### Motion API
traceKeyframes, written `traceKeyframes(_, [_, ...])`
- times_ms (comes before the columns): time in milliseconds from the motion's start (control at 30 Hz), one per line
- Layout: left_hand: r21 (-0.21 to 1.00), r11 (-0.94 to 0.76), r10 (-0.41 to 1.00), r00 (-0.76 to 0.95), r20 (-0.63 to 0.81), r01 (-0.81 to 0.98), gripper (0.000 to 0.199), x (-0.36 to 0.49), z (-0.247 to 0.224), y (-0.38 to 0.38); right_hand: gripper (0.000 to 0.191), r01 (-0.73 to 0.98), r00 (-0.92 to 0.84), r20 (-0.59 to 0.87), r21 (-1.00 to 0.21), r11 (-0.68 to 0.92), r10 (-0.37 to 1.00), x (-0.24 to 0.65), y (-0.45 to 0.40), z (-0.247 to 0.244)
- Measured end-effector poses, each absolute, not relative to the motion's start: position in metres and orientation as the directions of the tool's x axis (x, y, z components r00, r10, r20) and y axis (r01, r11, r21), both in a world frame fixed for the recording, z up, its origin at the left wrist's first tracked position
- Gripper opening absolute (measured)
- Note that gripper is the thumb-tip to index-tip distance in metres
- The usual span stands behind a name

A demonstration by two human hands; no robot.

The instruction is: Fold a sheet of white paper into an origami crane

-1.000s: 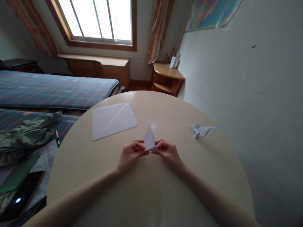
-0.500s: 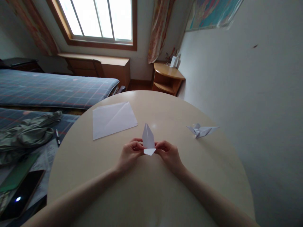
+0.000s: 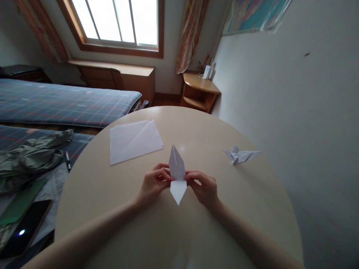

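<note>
1. A plaid mattress point(image 3: 67, 104) stretches along the far left of a bedroom, below a bright window point(image 3: 117, 22) in a wooden frame.
2. A cream round table point(image 3: 174, 239) fills the near middle of the scene, its right side close to a pale wall point(image 3: 314, 112).
3. Beyond the table, a wooden desk point(image 3: 138, 71) stands under the window, with a corner shelf unit point(image 3: 200, 83) to its right.
4. White paper sheets point(image 3: 134, 144) lie loosely stacked on the table's far left, well apart from the origami work.
5. The left hand point(image 3: 153, 183) pinches the left edge of the folded white paper between thumb and fingers; the right hand point(image 3: 204, 185) grips the opposite edge in the same way.
6. At right on the tabletop, an origami crane point(image 3: 238, 155) rests with wings spread, beyond the right hand and touching neither hand.
7. Between the fingertips sits the folded white paper point(image 3: 177, 172), near the table's middle. Its long axis runs near to far, the slit far point leaning slightly left, the other point directed at the wearer. The crease crosses between the hands, which appear equally close to it. Whether its underside touches the table cannot be told.
</note>
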State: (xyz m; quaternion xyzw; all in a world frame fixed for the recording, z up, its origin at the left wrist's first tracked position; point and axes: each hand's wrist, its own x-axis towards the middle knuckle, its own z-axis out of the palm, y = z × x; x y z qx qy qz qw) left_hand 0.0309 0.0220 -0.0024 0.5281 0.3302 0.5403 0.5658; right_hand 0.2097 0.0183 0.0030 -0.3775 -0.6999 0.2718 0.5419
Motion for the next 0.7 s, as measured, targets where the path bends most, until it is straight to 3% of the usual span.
traceKeyframes(167, [0.962, -0.177, 0.962, 0.169, 0.214, -0.209, 0.017, 0.0307, 0.002, 0.0206, 0.01, 0.238, -0.095, 0.594, -0.765, 0.598, 0.799, 0.2074, 0.0191, -0.0012])
traceKeyframes(500, [0.979, -0.13, 0.979, 0.139, 0.153, -0.159, 0.019, 0.0316, 0.002, 0.0207, 0.007, 0.229, -0.116, 0.469, -0.845, 0.483, 0.876, 0.2045, 0.0199, 0.0025])
traceKeyframes(700, [0.987, -0.078, 0.981, 0.165, 0.101, -0.142, 0.022, 0.0329, 0.0055, 0.0198, 0.019, 0.102, -0.105, 0.275, -0.953, 0.285, 0.956, 0.202, 0.0209, -0.0021])
